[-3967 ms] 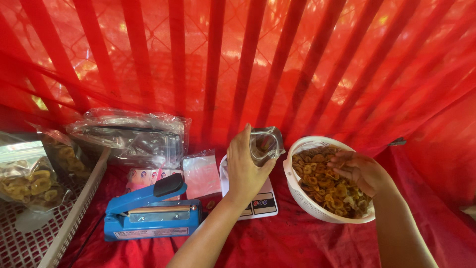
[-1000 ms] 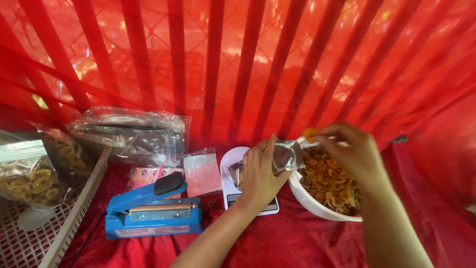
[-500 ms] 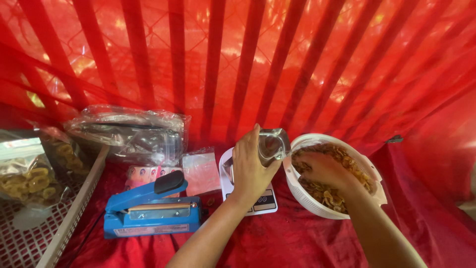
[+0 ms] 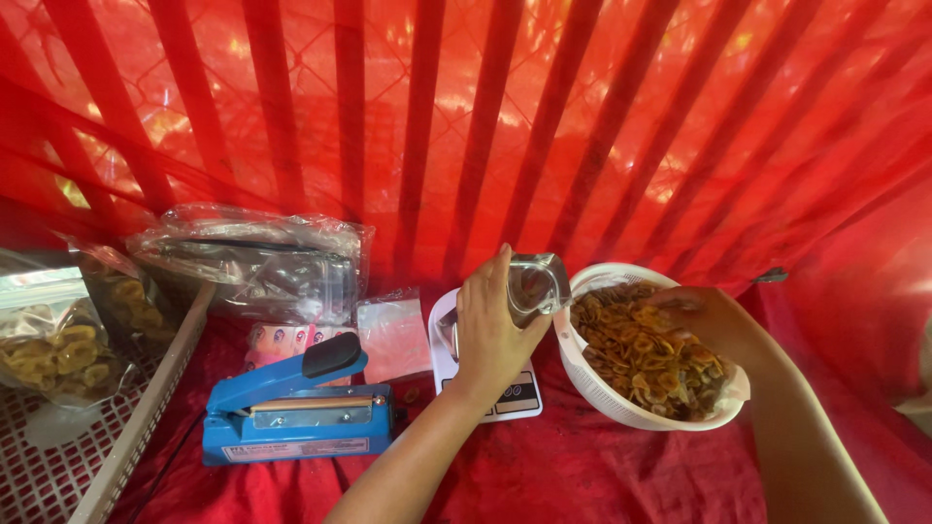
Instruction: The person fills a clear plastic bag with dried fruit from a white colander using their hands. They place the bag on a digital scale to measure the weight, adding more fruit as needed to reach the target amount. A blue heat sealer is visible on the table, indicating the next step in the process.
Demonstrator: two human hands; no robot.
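Looking down through the head camera, I see my left hand (image 4: 492, 335) with its grip clamped around a small clear pouch (image 4: 537, 283), held upright with its open mouth upward over the white scale (image 4: 505, 393) near the middle of the red-covered worktop (image 4: 582, 475). My right hand (image 4: 714, 320) sits in the white colander bowl (image 4: 621, 403) of fried chips (image 4: 641, 354), just to the right of the pouch; its fingers curl down among the chips, but I cannot tell whether that grip has closed on any. The bowl's rim nearly touches the pouch, so the pouch lies directly left of my right hand, with its long axis vertical. Toward the left edge stands a blue heat sealer (image 4: 291, 412), with a stack of empty bags (image 4: 393, 335) behind it and a bundle of plastic wrap (image 4: 257, 257) farther back. Filled chip bags (image 4: 53, 354) lie in a tray (image 4: 141, 427) at the left edge, partly cut off. My left hand hides much of the scale's platform and display.
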